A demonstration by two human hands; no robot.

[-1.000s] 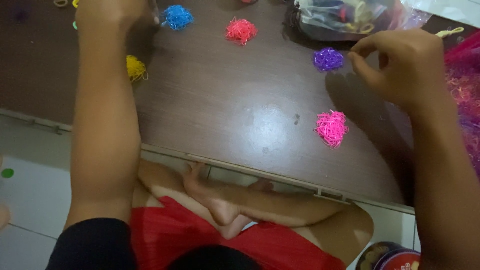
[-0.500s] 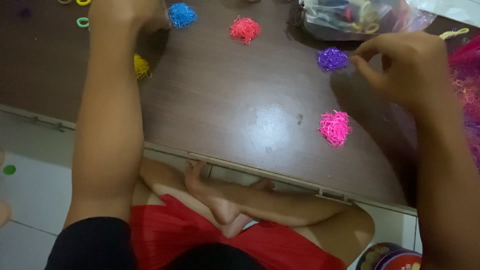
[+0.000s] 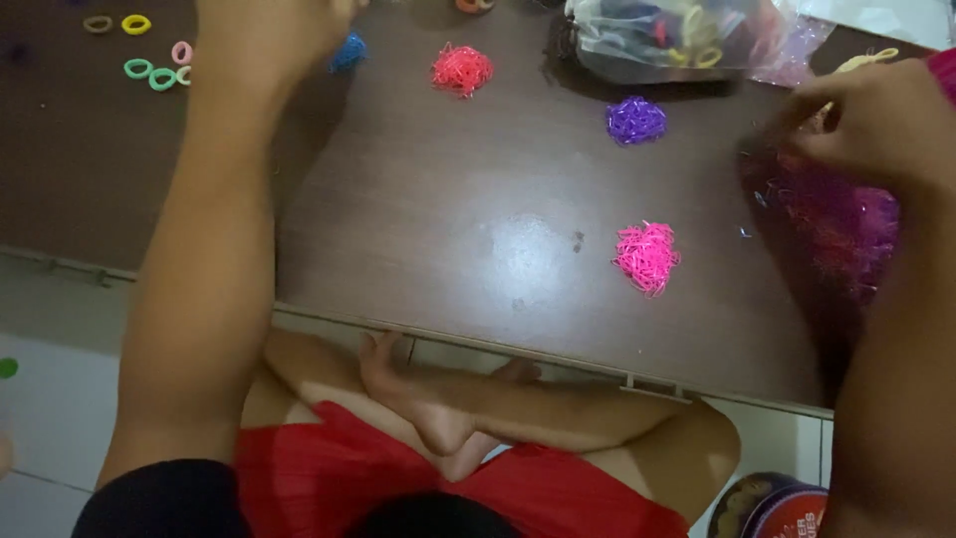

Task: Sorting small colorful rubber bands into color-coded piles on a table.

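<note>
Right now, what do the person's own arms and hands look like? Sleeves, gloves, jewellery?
Both arms are bare from the upper arm down. The left hand and right hand wear no gloves, and no rings, watch or bracelets show. A black short sleeve edge covers the left shoulder. The fingers are blurred, so the nails cannot be made out.

Low brown table (image 3: 418,229) with little piles of tiny rubber bands on it — pink pile (image 3: 647,257), purple pile (image 3: 636,120), red pile (image 3: 461,69). Right hand (image 3: 876,125) is curled over a big pink-purple heap (image 3: 836,224), fingers pinched. Left hand (image 3: 264,30) sits up top by a blue pile (image 3: 349,52) — loose hair rings (image 3: 149,72) lie further left.
</note>
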